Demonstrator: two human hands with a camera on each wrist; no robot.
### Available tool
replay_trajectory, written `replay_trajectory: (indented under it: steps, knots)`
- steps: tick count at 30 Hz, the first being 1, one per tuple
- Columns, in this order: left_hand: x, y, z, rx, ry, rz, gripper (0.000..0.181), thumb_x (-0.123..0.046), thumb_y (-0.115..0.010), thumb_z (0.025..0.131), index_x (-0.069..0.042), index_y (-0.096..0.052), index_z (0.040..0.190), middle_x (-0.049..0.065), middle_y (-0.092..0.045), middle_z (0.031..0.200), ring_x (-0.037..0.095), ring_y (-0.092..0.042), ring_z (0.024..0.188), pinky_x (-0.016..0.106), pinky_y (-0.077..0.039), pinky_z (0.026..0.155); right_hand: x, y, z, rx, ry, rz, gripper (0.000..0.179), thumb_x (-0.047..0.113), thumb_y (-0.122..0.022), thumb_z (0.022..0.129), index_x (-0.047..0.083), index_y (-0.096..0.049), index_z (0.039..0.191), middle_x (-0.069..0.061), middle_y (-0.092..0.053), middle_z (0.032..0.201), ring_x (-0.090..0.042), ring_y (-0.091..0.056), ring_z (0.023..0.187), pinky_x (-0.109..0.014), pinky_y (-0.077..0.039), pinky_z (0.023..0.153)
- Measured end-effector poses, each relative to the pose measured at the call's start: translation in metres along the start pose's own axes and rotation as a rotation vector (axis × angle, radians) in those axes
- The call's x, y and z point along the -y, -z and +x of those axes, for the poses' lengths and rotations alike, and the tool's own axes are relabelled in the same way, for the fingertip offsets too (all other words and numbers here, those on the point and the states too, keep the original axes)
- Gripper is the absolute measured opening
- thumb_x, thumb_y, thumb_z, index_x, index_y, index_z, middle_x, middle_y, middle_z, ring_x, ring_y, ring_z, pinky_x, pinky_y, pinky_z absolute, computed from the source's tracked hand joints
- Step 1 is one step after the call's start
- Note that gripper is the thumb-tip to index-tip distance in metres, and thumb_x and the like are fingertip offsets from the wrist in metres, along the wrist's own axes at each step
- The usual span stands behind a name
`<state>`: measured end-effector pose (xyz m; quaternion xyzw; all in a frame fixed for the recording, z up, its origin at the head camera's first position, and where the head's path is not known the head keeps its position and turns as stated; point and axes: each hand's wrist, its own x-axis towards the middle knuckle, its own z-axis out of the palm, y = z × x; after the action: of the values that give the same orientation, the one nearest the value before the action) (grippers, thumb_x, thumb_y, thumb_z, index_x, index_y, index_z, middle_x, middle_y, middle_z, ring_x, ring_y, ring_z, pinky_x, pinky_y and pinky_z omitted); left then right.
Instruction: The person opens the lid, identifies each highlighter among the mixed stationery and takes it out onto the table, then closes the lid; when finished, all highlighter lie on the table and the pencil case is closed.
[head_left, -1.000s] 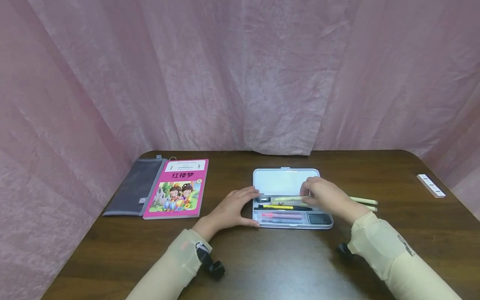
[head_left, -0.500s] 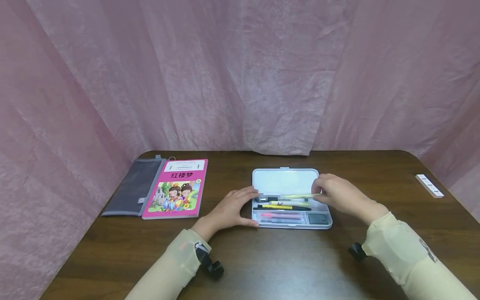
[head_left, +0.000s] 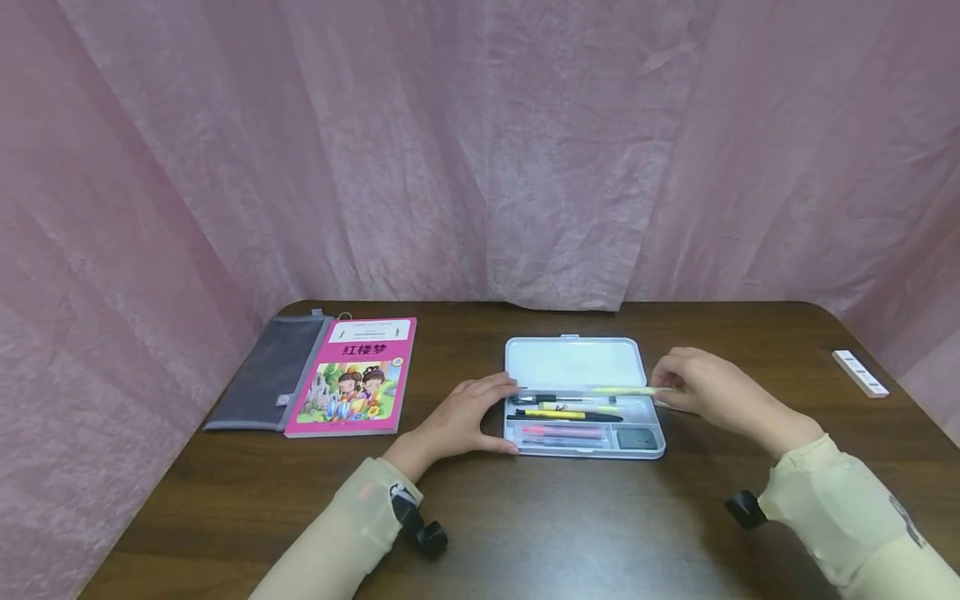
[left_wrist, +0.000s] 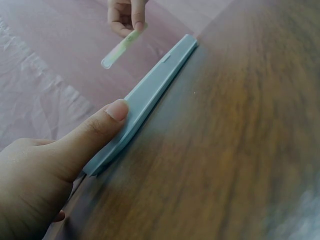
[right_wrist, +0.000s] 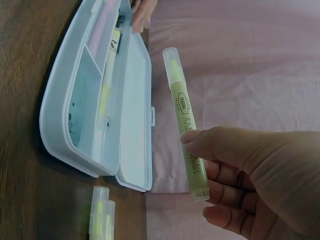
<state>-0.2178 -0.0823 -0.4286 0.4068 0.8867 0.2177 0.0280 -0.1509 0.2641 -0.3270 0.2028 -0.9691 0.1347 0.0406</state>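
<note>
My left hand (head_left: 457, 421) holds the left end of an open white pencil case (head_left: 572, 364), thumb against its front wall (left_wrist: 155, 80) and fingers at the far side. Between thumb and fingers of my right hand (head_left: 712, 392) is a pale yellow highlighter (right_wrist: 186, 120) with a clear cap, held above the table just right of the case. Its capped end points left over the case in the head view. Inside the case lie a black-capped pen (head_left: 534, 399), a yellow and black pen (head_left: 566, 415), pink pens (head_left: 562, 432) and a dark grey-green block (head_left: 636, 438).
More yellow highlighters (right_wrist: 101, 215) lie on the table beside the case's right end, mostly hidden by my right hand in the head view. A pink book (head_left: 352, 375) rests on a grey pouch (head_left: 258, 379) at left. A white strip (head_left: 860, 372) lies far right.
My right hand has drawn the highlighter rightward from over the pencil case to beyond its right end. My left hand has stayed on the case.
</note>
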Motion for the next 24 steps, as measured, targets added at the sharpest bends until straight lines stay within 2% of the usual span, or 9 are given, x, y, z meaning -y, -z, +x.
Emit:
replay_trajectory:
  steps: [8,15,24]
  knots:
    - [0.001,-0.002,0.0,-0.006,-0.005,0.011,0.085,-0.061,-0.073,0.074,-0.022,-0.044,0.143,0.0,-0.039,0.153,0.015,-0.031,0.145,0.043,-0.028,0.117,-0.009,0.004,-0.009,-0.029,0.009,-0.002,0.01,0.008,-0.074,0.08,0.014,-0.066,0.081,0.006,-0.06,0.078,-0.011,-0.055,0.074,-0.03,-0.049,0.066]
    - [0.001,-0.002,0.001,-0.005,-0.003,0.008,0.085,-0.06,-0.074,0.073,-0.021,-0.044,0.143,0.001,-0.038,0.154,0.015,-0.031,0.145,0.043,-0.028,0.117,-0.019,0.004,-0.021,-0.022,-0.053,0.002,0.009,0.011,-0.075,0.08,0.013,-0.067,0.083,0.006,-0.06,0.079,-0.01,-0.054,0.074,-0.029,-0.048,0.065]
    - [-0.001,0.0,0.0,-0.002,-0.006,0.015,0.085,-0.06,-0.074,0.073,-0.02,-0.044,0.143,0.001,-0.039,0.154,0.016,-0.032,0.145,0.044,-0.029,0.117,-0.035,-0.002,-0.033,-0.046,-0.064,-0.017,0.011,0.011,-0.076,0.079,0.012,-0.067,0.084,0.005,-0.061,0.08,-0.011,-0.056,0.076,-0.032,-0.05,0.067]
